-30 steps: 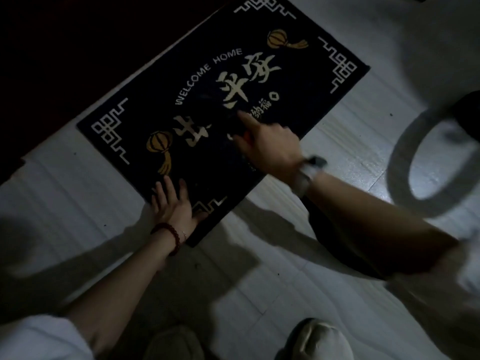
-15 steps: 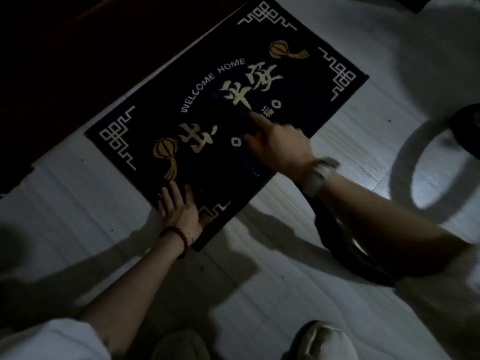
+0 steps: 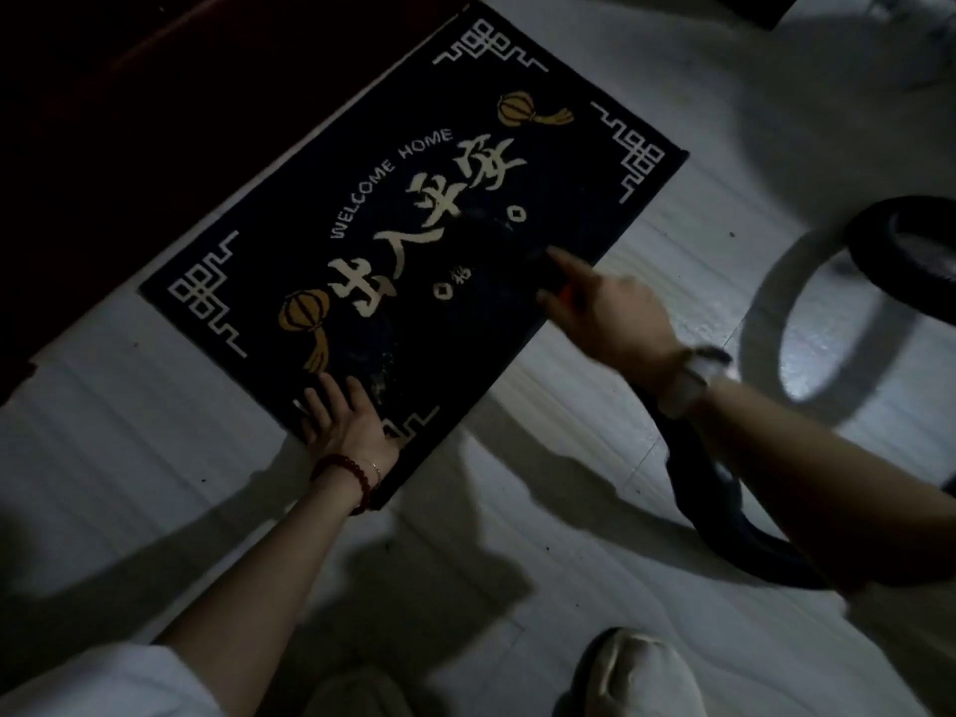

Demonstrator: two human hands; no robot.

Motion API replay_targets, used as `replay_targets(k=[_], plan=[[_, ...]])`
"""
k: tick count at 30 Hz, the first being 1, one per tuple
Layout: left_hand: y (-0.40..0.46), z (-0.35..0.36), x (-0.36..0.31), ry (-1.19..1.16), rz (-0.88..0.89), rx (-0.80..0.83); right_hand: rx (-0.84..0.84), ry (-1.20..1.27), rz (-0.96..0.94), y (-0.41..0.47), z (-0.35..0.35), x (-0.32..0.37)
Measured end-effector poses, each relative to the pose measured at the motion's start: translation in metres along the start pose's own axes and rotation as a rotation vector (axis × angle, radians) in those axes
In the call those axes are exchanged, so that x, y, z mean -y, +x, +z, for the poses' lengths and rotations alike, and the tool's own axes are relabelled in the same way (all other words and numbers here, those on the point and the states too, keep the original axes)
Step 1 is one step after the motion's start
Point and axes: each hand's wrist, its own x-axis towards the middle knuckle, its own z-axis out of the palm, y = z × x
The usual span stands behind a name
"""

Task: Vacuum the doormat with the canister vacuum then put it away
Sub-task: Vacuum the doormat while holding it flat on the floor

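Note:
A dark doormat (image 3: 414, 209) with pale lettering and gold lanterns lies slanted on the pale floor. My left hand (image 3: 346, 421) presses flat on its near corner, fingers straight. My right hand (image 3: 610, 315) grips the dark handle end of the vacuum hose over the mat's near-right edge, index finger stretched along it. The dark nozzle (image 3: 509, 232) blurs into the mat ahead of that finger. The black hose (image 3: 698, 489) runs back under my right wrist and forearm. The canister itself is not visible.
A black loop of hose (image 3: 910, 245) lies on the floor at the right edge, throwing a ring shadow. A dark door or threshold (image 3: 129, 121) borders the mat's far side. My shoes (image 3: 641, 675) stand at the bottom. Light is dim.
My right hand with the nozzle has slid right across the mat toward its near-right edge, uncovering the middle characters. My left hand stays pressed on the near corner.

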Motion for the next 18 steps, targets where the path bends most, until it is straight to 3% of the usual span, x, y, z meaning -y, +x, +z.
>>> replay_targets(k=[3, 7, 10, 12, 15, 18], plan=[[0.000, -0.001, 0.001, -0.006, 0.002, 0.009, 0.002, 0.044, 0.111, 0.035, 0.003, -0.001], [0.000, -0.001, -0.001, 0.008, -0.013, 0.014, 0.103, 0.037, 0.069, -0.027, 0.024, -0.009], [0.000, -0.009, -0.008, 0.197, 0.034, -0.001, 0.192, 0.060, 0.073, -0.053, 0.015, -0.019], [0.006, -0.017, -0.021, 0.320, 0.142, -0.023, 0.119, 0.077, 0.062, -0.041, 0.004, -0.024], [0.021, -0.030, -0.050, 0.193, 0.269, 0.031, -0.079, 0.077, 0.063, -0.004, -0.007, -0.034], [0.034, -0.033, -0.067, 0.161, 0.322, 0.060, -0.134, 0.137, 0.164, 0.037, -0.022, -0.063]])
